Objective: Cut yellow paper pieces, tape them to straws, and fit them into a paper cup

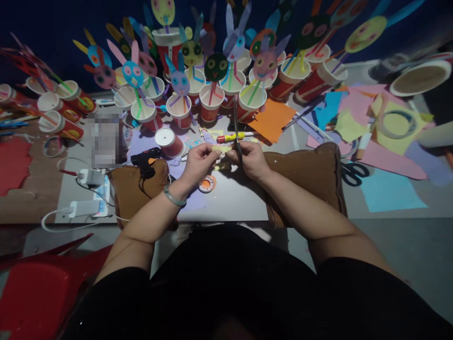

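Observation:
A small strip of yellow paper (221, 148) is pinched in the fingertips of my left hand (201, 159). My right hand (249, 158) is closed around a pair of dark scissors (237, 123), whose blades point away from me, and its thumb and fingertip reach the paper's right end. How far apart the blades are is hard to make out. Just beyond both hands lies a red and yellow glue stick or marker (230, 137). Below my left hand rests an orange and white roll of tape (207, 183). Paper scraps are scattered under and behind the hands.
Paper cups (211, 101) holding rabbit-faced straw figures crowd the back. Brown cushions (304, 177) flank my arms. A black glue gun (145, 158) and an upturned cup (170, 142) stand left; a power strip (102, 191) has cables. Coloured paper (392, 189) and black-handled scissors (355, 174) lie right.

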`<state>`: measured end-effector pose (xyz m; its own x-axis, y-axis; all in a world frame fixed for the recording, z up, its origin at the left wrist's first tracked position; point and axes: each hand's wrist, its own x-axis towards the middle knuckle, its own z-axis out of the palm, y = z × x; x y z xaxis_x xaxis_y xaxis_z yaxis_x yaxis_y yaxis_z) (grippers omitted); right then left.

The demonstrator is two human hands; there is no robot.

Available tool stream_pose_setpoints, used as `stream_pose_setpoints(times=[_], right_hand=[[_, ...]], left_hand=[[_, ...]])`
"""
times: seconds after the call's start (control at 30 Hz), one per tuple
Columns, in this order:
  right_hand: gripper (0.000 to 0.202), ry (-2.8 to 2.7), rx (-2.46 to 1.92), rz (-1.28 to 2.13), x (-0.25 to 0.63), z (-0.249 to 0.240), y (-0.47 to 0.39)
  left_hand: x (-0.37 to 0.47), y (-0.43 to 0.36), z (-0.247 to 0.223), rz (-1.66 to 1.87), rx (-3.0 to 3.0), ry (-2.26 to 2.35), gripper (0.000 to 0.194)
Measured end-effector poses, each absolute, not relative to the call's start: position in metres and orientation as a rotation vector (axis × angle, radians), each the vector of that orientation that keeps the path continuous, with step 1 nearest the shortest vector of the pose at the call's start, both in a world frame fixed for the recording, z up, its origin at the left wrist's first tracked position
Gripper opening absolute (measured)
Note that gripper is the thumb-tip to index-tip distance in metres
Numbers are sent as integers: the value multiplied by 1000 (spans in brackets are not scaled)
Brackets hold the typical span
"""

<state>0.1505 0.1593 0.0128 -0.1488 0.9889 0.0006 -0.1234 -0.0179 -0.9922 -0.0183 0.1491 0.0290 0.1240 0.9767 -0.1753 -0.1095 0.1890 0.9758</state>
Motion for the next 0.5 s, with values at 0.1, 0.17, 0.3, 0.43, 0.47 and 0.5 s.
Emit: stream_pose_setpoints(times=[0.1,0.17,0.3,0.43,0.47,0.5], right_hand=[[35,-1203,-1037,1436,151,13,160],[36,-1186,-1042,1449,151,11,160],[36,-1190,-1040,1387,150,5,161],[36,-1210,-1041,1363,150,4,161],[36,-1212,-1047,1357,150,5,161],[36,-1214,-1056,1352,151,5,161]], left_hand=[[-18,149,28,1061,1055,1129,38],[-19,149,28,1067,1077,1130,38],[-19,149,27,1050,1106,1142,36],[-19,149,26,1066,1123,1154,35],[-19,149,26,1072,1115,1150,34],[-20,149,26,1076,1101,1145,33]])
